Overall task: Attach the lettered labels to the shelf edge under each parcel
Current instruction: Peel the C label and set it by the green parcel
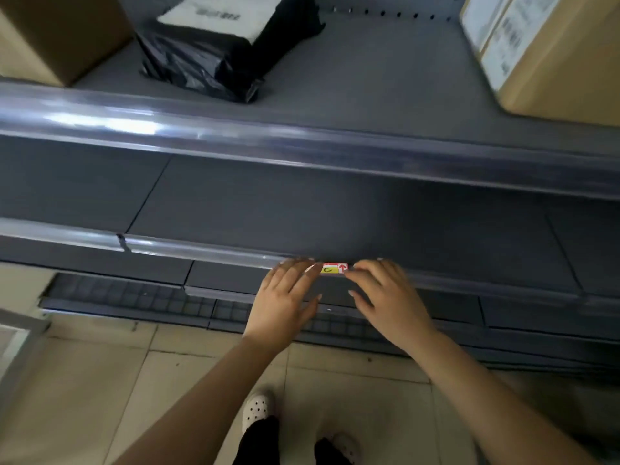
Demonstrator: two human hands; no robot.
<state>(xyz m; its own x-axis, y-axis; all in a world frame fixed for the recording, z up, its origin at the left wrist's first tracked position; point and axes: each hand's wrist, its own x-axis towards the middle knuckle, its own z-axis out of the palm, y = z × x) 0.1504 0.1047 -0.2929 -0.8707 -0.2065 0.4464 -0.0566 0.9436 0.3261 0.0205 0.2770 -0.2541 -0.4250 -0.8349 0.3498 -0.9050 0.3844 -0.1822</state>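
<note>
On the front edge of the lower shelf (208,251), a small label (333,268) with a yellow patch and red arrow sits between both hands. The left hand (285,303) and right hand (389,298) press its ends with spread fingers. Parcels sit on the upper shelf (369,78): a black bag (214,52) and a cardboard box (550,55).

head-worn view, angled down, near shelving (302,203)

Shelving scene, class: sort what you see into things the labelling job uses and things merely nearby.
In use: label, lower shelf edge, left hand, right hand.

Nearby: black bag parcel, cardboard boxes, floor tiles.
</note>
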